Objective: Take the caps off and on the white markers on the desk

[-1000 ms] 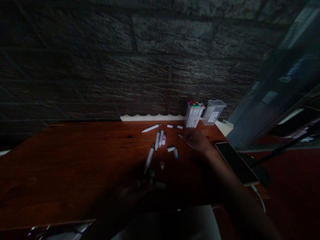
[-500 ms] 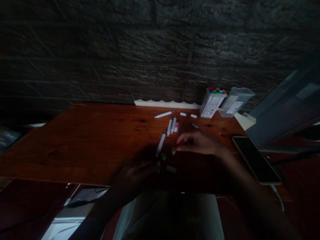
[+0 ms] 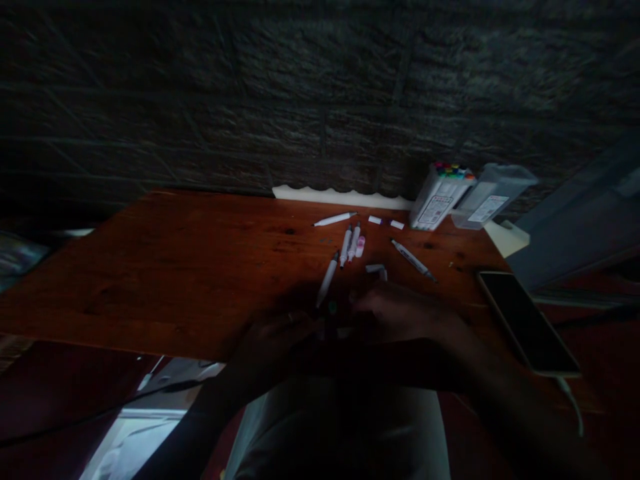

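My left hand (image 3: 280, 337) rests low over the table's front, fingers together, their tips at a small pale piece in deep shadow. What they pinch cannot be made out. My right hand (image 3: 400, 310) is beside it with fingers curled; anything inside them is hidden. Between the hands are a green-ended marker cap (image 3: 333, 307) and a dim white cap (image 3: 344, 332). Just beyond, an uncapped white marker (image 3: 328, 280) lies slanted. Two more markers (image 3: 346, 247) lie side by side next to a pink-marked cap (image 3: 361, 246). White caps (image 3: 375, 269) lie just behind my right hand.
Another marker (image 3: 335, 219) and two white caps (image 3: 397, 225) lie farther back; one marker (image 3: 414, 260) lies right. A full marker case (image 3: 440, 200) and a clear case (image 3: 487, 203) stand by the brick wall. A phone (image 3: 525, 323) with a cable lies at the right edge.
My right hand has drawn nearer to me and its fingers have curled in, uncovering a marker and white caps behind it. My left hand stays low near the caps. The view has shifted slightly.
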Demonstrator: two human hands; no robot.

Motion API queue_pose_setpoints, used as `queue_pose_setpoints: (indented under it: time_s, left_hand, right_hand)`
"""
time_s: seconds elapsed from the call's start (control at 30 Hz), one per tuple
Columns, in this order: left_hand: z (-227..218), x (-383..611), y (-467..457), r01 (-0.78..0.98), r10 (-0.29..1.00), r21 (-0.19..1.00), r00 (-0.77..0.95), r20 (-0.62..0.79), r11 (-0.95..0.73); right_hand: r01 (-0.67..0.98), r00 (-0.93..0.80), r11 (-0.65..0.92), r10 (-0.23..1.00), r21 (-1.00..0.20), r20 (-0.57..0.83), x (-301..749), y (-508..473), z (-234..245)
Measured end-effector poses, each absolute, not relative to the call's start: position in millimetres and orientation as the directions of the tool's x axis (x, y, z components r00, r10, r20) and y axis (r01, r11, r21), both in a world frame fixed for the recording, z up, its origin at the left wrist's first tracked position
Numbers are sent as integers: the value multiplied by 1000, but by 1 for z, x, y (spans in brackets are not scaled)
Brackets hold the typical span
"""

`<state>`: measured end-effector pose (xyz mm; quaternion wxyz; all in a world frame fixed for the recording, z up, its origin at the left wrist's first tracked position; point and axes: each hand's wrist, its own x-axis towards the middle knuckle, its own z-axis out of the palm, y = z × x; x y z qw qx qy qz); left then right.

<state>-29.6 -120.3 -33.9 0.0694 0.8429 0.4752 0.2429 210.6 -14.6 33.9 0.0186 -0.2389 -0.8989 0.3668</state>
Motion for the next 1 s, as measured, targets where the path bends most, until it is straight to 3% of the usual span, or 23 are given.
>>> queue_pose_setpoints:
  time_s: [0.13,0.3,0.53,0.67,0.8,1.0]
  left_hand:
    - [-33,-29,-117,748,807,322,477,348,-581]
    - [-30,-26,-121,731,787,323,468,402,-601]
    - [-27,-22,-116,701,833,465,371,410,-541]
    - [-23,-21,-111,698,871,526,340,354,-486]
    - [-29,-20,-116,731,844,442,362,395,-520]
    - [-40,-14,-124,802,857,332,393,334,-497]
  right_hand:
    - [390,-893,567,424,-725,-149,222,-8,38]
    - [371,-784,458,621,-808,-7,240,8,40]
    - [483,-692,655,692,-581,205,236,23,22]
    - [467,-735,710,643,-527,215,230,25,9]
    - [458,-752,719,627,-523,203,228,26,4]
    - [459,-746,729,627,-508,224,228,27,3]
